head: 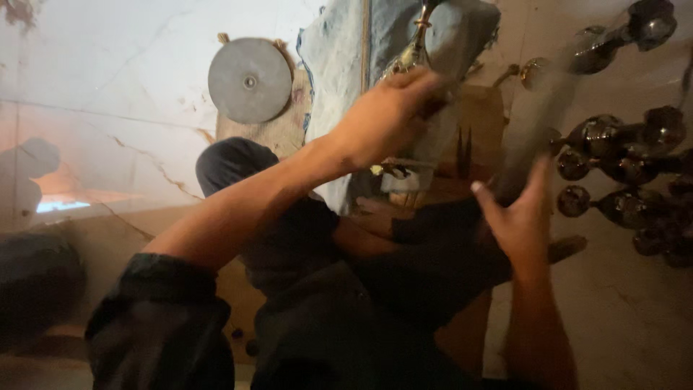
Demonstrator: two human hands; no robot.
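A slender brass metal piece [413, 45], golden and turned like a fitting, stands near the top of the frame at about twelve o'clock, set against a pale blue cloth [339, 65] that hangs over a support. The person's left hand [386, 119] reaches up along a bare forearm and closes around the lower part of the brass piece, its grip clenched on the metal, fingers wrapped over the far side. At four o'clock from it, the right hand [521, 217] is raised with the thumb out and the fingers curled around a blurred, greyish rod-like object [538, 123] that streaks upward toward one o'clock; motion blur hides what it is, though the grip grasps its lower end. Below the hands, the person's dark trousers [404, 289] and dark rolled sleeve [159, 318] fill the bottom of the view, with a bent knee [234, 162] at nine o'clock of the left hand. Behind the knee, a round grey metal disc [250, 80] with a centre hole lies on a piece of brown sacking [278, 130]. At three o'clock, a cluster of dark, shiny turned metal fittings [613, 173] with bulbous ends lies on the pale stone floor [108, 65], which is veined and marked. A wooden stick [567, 248] pokes out just right of the right wrist.
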